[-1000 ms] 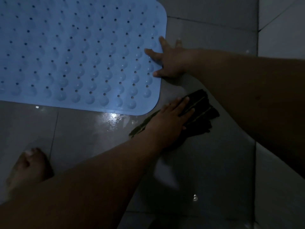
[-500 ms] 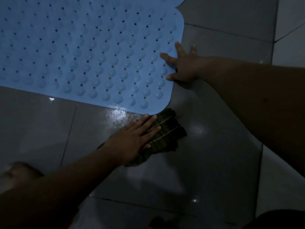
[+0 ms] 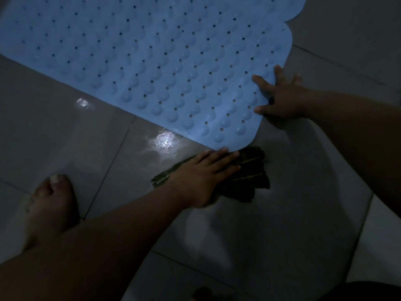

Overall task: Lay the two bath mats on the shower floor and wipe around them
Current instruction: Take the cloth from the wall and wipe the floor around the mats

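A blue rubber bath mat (image 3: 152,61) with bumps and small holes lies flat on the grey tiled floor, filling the upper left. My right hand (image 3: 282,98) rests spread on the mat's right edge, fingers apart, pressing it down. My left hand (image 3: 201,177) lies flat on a dark folded cloth (image 3: 249,177), which sits on the tiles just below the mat's near right corner. Part of the cloth is hidden under the hand. Only one mat is in view.
The grey floor tiles (image 3: 65,137) shine wet, with a bright reflection (image 3: 165,144) beside the mat's near edge. My bare foot (image 3: 52,205) stands on the tiles at the lower left. Lighter tiles (image 3: 382,246) show at the right.
My left hand slid the cloth leftward along the floor from the right toward the mat's near corner. The view shifted; my right hand stayed on the mat's edge.
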